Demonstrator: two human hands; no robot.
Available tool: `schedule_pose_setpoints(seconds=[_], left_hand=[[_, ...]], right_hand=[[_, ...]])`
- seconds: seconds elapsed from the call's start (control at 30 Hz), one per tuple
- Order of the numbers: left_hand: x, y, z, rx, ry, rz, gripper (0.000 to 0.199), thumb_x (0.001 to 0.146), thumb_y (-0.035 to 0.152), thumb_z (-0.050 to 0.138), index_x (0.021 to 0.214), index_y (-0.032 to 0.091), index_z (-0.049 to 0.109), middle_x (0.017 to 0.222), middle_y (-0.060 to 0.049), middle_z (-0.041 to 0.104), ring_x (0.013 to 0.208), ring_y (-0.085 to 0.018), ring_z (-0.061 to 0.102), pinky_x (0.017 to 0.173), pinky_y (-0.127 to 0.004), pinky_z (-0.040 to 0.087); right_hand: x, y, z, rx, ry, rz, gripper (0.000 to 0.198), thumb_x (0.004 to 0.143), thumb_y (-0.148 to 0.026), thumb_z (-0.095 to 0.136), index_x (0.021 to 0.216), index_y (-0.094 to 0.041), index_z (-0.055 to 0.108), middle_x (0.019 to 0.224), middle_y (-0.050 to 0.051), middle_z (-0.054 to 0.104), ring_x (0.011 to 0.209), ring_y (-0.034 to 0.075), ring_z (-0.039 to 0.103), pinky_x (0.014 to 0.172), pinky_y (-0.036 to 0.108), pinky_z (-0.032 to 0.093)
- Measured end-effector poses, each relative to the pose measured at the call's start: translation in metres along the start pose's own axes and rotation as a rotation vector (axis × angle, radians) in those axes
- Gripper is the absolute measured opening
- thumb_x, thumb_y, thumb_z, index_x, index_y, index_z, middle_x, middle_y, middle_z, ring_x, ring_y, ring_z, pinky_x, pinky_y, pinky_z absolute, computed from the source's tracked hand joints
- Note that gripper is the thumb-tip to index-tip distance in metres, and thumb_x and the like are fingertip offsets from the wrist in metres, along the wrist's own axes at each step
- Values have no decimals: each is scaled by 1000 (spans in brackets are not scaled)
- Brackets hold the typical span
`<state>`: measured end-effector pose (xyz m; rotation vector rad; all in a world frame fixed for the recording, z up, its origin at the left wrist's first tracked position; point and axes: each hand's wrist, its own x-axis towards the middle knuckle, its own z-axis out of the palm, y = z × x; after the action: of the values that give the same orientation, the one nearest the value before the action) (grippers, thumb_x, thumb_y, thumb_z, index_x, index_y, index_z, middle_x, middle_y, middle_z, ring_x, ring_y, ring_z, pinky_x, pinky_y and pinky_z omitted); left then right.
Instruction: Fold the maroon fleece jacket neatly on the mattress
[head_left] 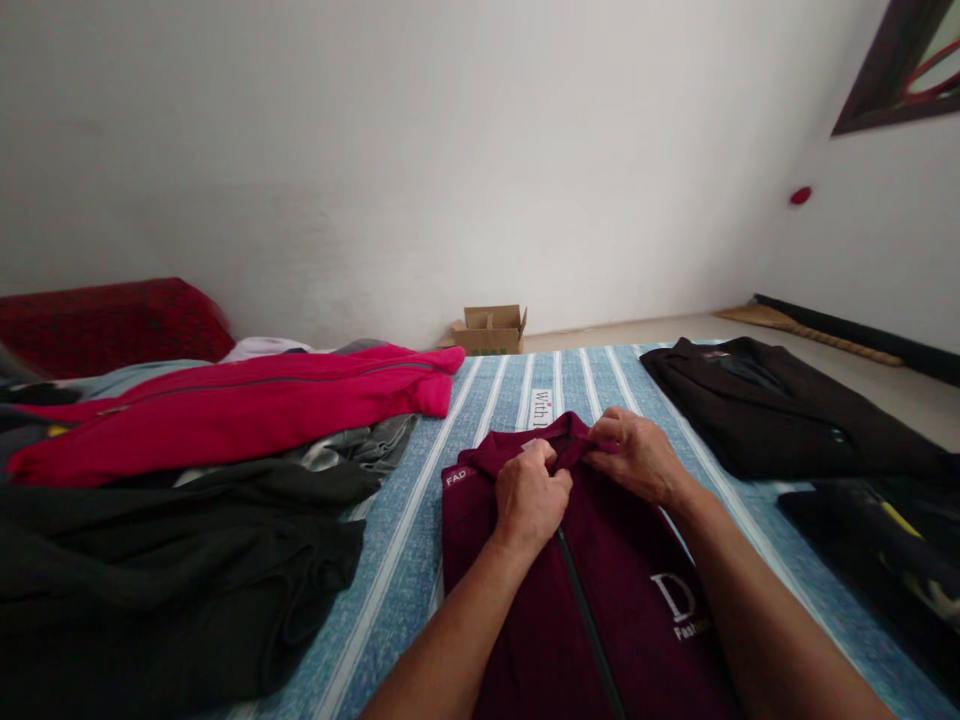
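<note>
Striped cloth (405,530) below pale walls (450,150) bears a maroon jacket (611,560).

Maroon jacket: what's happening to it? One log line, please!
left grip: at collar | right grip: pinching collar | maroon jacket: front up on striped cloth

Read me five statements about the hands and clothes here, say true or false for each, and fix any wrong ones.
1. The left hand and right hand both touch the maroon jacket near its collar. True.
2. The bright pink garment lies to the right of the maroon jacket. False; it lies to the left.
3. A dark brown garment lies to the right of the maroon jacket. True.
4. The chest lettering on the maroon jacket is green. False; it is white.
5. The sheet under the clothes is plain red. False; it is blue with white stripes.
</note>
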<state>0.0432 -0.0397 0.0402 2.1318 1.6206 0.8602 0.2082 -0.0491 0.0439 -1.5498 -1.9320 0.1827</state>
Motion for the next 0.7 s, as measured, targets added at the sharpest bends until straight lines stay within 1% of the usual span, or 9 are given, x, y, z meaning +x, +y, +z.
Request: schedule_pose_setpoints(seconds=[0.1, 0.23, 0.3, 0.47, 0.6, 0.7], left_hand=[[-3, 1, 3, 69, 41, 37, 9, 68, 14, 59, 67, 20, 53, 60, 3, 56, 57, -13, 53, 55, -25, 31], [-7, -1, 6, 147, 90, 112, 10, 70, 12, 55, 70, 22, 51, 64, 2, 59, 64, -16, 57, 60, -27, 34], [-9, -3, 8, 171, 96, 155, 11, 72, 11, 53, 73, 22, 51, 67, 0, 60, 67, -17, 58, 61, -27, 35], [-13, -6, 11, 214, 119, 292, 9, 74, 12, 55, 76, 21, 51, 71, -3, 61, 71, -18, 58, 64, -28, 37], [-13, -8, 13, 201, 139, 349, 8, 79, 19, 57, 74, 21, 50, 69, -2, 60, 68, -17, 57, 62, -28, 36], [-13, -9, 15, 207, 165, 385, 11, 79, 14, 54, 72, 21, 49, 68, -3, 59, 68, -17, 56, 62, -28, 36]], right_hand=[[0, 0, -2, -49, -18, -72, 5, 71, -19, 59, 67, -19, 60, 72, 0, 54, 69, 13, 49, 61, 23, 32], [0, 3, -2, -20, -146, -79, 6, 70, -17, 59, 65, -19, 57, 70, -1, 55, 64, 12, 48, 58, 22, 30], [1, 4, -1, -20, -168, -77, 7, 70, -17, 59, 64, -19, 55, 70, -1, 55, 64, 12, 48, 57, 21, 29], [0, 6, 6, -172, -27, -58, 7, 70, -13, 52, 65, -19, 53, 67, 1, 53, 62, 13, 45, 55, 24, 24], [-2, 7, 11, -204, -4, -59, 5, 70, -16, 52, 66, -19, 50, 65, 1, 53, 60, 13, 45, 55, 24, 22], [-3, 7, 12, -206, 50, -53, 7, 71, -20, 53, 65, -20, 48, 64, 1, 53, 60, 14, 45, 55, 25, 23]])
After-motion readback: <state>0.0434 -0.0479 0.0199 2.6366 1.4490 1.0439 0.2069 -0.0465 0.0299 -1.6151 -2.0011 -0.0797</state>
